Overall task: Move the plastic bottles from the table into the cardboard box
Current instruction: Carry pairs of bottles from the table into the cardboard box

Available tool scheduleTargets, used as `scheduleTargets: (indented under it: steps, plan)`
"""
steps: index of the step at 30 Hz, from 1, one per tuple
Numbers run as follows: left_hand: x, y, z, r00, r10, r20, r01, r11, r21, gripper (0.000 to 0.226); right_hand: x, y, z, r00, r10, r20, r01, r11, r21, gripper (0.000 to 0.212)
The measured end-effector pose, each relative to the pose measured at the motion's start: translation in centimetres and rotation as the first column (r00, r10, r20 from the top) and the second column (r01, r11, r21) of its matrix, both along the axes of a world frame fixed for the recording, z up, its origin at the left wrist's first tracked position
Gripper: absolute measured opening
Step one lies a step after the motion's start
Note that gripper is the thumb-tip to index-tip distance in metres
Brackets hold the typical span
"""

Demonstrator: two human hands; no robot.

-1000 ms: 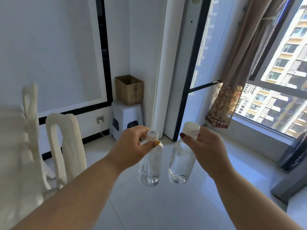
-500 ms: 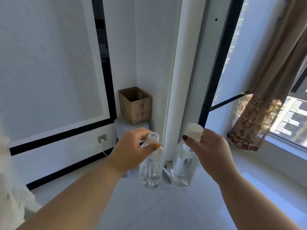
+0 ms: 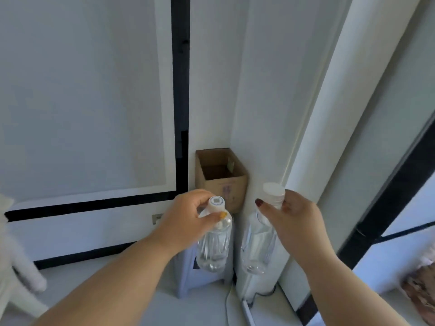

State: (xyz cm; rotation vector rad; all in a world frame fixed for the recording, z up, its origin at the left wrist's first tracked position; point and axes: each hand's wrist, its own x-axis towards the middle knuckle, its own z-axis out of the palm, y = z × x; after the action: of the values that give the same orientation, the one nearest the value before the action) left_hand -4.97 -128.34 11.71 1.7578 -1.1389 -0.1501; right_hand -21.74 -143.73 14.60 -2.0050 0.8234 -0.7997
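Clear plastic bottles (image 3: pixel 213 245) with white caps (image 3: pixel 273 192), one cap printed with a grey square code. Brown cardboard box (image 3: pixel 226 187) with faint purple print, against white walls (image 3: pixel 77 90) striped black. Yellow nail polish on left hand (image 3: pixel 186 220), dark red on right hand (image 3: pixel 294 222).

Single head-worn wide-angle view, facing forward and down, close above both forearms, toward a room corner

Bright, cool daylight from the right, soft shadows in the corner behind the box (image 3: pixel 221 177), mild motion blur throughout, wide-angle bending of the wall lines at edges, chair (image 3: pixel 14 267) at left smeared, overexposed.
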Motion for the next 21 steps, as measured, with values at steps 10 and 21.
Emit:
scheduleTargets:
  steps: [10, 21]
  plan:
    - [15.4, -14.7, 1.0, 0.999, 0.015, 0.034, -0.016, 1.0, 0.013, 0.021, 15.6, -14.8, 0.0, 1.0, 0.028, 0.002, -0.028, 1.0, -0.01, 0.014]
    - [34.5, -28.4, 1.1, 0.997, 0.069, 0.039, -0.072, 0.993, 0.097, 0.013, 33.6, -29.5, 0.2, 0.999, 0.018, 0.048, -0.02, 0.999, 0.04, 0.016]
